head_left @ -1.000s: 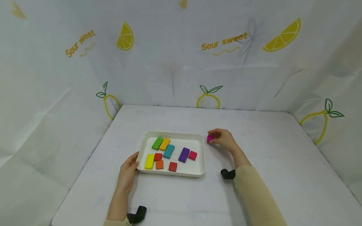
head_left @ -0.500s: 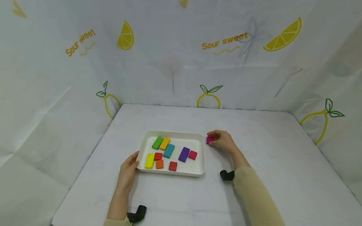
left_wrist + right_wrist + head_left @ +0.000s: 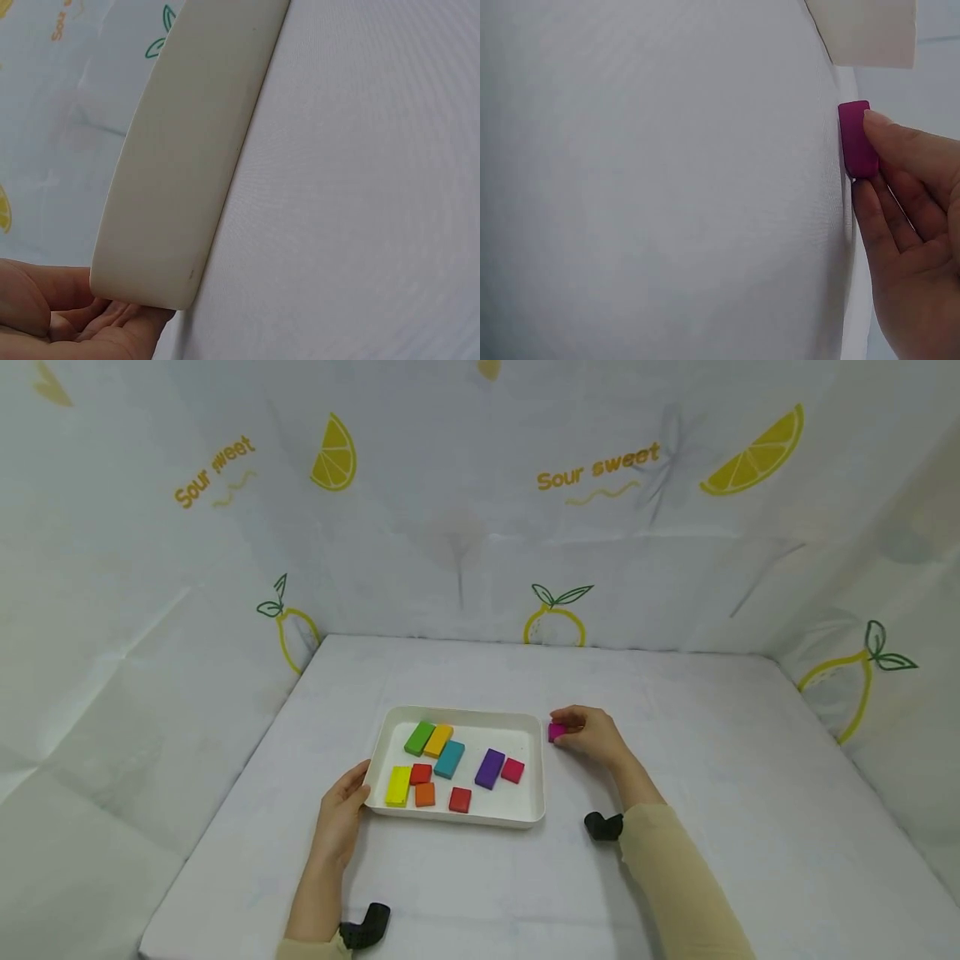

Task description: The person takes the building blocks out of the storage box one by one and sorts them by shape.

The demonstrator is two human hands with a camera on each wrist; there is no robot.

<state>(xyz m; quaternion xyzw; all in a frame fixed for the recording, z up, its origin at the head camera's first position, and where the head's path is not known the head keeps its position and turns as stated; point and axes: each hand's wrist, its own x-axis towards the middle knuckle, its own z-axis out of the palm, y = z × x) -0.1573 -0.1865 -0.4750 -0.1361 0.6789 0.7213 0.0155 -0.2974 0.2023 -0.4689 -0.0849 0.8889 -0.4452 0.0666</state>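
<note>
A shallow white tray [image 3: 534, 814] lies on the table with several coloured blocks inside. My left hand [image 3: 342, 810] holds the tray's left end near its front corner; in the left wrist view its fingers are at the corner of the tray wall [image 3: 172, 165]. Just beyond the tray's right end, my right hand [image 3: 596, 737] pinches a magenta block [image 3: 556, 732] between thumb and fingers. In the right wrist view this block [image 3: 857, 142] stands at the white table surface, with the thumb on its near face and the fingertips by its end.
In the tray are a green block [image 3: 420, 738], an amber one [image 3: 438, 741], a blue one [image 3: 449, 760], a yellow one [image 3: 398, 787], a purple one [image 3: 490, 769] and several small red, orange and pink ones. A lemon-printed white sheet [image 3: 457, 510] hangs behind the table.
My right hand and the magenta block have shifted very slightly toward me and the tray. The left hand and the tray's blocks stay in place.
</note>
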